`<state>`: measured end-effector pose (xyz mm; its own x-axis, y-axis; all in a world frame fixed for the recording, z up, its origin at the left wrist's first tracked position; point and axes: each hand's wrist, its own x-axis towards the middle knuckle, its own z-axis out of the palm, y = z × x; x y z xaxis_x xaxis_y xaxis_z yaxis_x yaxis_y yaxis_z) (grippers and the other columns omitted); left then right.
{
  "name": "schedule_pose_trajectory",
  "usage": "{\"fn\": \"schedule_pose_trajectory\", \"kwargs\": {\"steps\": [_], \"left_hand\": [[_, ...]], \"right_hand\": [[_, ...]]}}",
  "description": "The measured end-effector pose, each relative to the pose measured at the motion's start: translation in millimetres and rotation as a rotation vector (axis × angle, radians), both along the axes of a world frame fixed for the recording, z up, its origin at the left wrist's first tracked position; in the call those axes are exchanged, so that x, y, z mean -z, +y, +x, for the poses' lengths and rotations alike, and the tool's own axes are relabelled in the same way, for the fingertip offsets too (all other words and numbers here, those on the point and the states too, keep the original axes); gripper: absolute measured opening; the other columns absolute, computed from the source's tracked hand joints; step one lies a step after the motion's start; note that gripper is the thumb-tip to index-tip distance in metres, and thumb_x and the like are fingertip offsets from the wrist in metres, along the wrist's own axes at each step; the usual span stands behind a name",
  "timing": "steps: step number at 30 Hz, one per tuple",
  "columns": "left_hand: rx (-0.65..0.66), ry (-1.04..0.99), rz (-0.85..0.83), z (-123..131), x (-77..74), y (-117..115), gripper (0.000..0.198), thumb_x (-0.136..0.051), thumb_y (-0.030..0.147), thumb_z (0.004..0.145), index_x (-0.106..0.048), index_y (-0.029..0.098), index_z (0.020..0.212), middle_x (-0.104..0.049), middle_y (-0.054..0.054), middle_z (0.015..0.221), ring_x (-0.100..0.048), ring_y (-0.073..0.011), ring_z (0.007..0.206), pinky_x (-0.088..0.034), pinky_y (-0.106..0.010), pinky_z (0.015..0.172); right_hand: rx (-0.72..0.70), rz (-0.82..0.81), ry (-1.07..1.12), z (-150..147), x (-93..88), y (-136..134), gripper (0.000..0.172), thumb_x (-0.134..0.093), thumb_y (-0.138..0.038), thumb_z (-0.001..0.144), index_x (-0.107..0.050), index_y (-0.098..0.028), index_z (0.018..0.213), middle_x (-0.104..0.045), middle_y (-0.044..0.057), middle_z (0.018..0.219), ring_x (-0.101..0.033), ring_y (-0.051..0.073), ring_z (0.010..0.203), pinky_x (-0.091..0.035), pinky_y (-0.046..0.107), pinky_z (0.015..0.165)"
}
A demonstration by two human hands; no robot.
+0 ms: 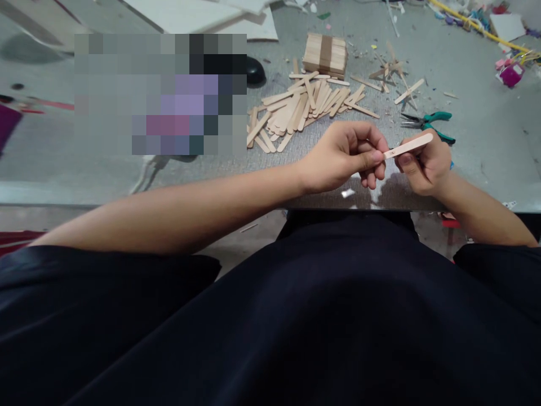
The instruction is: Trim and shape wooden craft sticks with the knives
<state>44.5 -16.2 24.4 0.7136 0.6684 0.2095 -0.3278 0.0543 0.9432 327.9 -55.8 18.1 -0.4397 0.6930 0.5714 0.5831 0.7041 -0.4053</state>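
Note:
Near the table's front edge, my left hand [344,155] pinches one end of a flat wooden craft stick [416,145] between thumb and fingers. The stick slants up to the right, with a small dark mark close to the pinched end. Behind and under it, my right hand [426,163] is closed, its thumb pressed against the curled fingers. A bit of blue [452,165] shows beside the right hand, and what that hand grips is mostly hidden. Just beyond the hands lies a loose pile of craft sticks [296,110].
A banded bundle of sticks [325,53] stands behind the pile. Green-handled pliers [431,121] lie beyond my right hand, near crossed sticks [391,70]. A black mouse [255,71] sits left of the bundle. A yellow cable [469,22] and scraps occupy the far right; a pixelated patch hides the left.

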Motion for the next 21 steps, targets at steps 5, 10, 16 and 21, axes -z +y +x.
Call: {"fn": "schedule_pose_trajectory", "kwargs": {"steps": [5, 10, 16, 21], "left_hand": [[0.05, -0.013, -0.007, 2.5, -0.8, -1.2, 0.051, -0.116, 0.055, 0.099, -0.077, 0.023, 0.108, -0.086, -0.005, 0.08, -0.09, -0.0267, 0.069, -0.076, -0.036, 0.061], [0.065, -0.047, -0.059, 3.8, 1.5, -1.0, 0.047, -0.116, 0.047, 0.1, -0.078, 0.021, 0.11, -0.087, -0.006, 0.082, -0.091, -0.0266, 0.071, -0.076, -0.036, 0.062], [0.092, -0.039, -0.022, 5.1, -4.3, -2.7, 0.059, -0.119, 0.06, 0.094, -0.076, 0.022, 0.103, -0.087, -0.005, 0.08, -0.089, -0.0242, 0.066, -0.074, -0.033, 0.06], [0.089, -0.031, 0.007, 5.0, -8.8, -5.4, 0.065, -0.117, 0.069, 0.094, -0.075, 0.021, 0.105, -0.087, -0.004, 0.079, -0.087, -0.0205, 0.064, -0.074, -0.029, 0.062]], "right_hand": [[-0.004, 0.058, 0.0, -4.8, 0.7, -0.1, 0.046, -0.046, -0.079, 0.13, -0.067, -0.039, 0.127, -0.068, -0.003, 0.082, -0.063, 0.026, 0.063, -0.051, 0.047, 0.071], [0.077, -0.03, -0.047, -3.2, -4.6, -3.4, 0.054, -0.048, -0.088, 0.125, -0.068, -0.039, 0.115, -0.066, 0.0, 0.076, -0.057, 0.027, 0.061, -0.055, 0.052, 0.073], [0.061, -0.069, -0.099, 0.5, -4.2, -0.9, 0.07, -0.038, -0.096, 0.126, -0.073, -0.036, 0.121, -0.071, 0.003, 0.081, -0.066, 0.028, 0.068, -0.061, 0.051, 0.077], [-0.011, 0.086, -0.081, 3.6, 3.1, 6.7, 0.064, -0.042, -0.088, 0.132, -0.075, -0.034, 0.121, -0.071, 0.0, 0.079, -0.066, 0.022, 0.064, -0.059, 0.043, 0.07]]}}
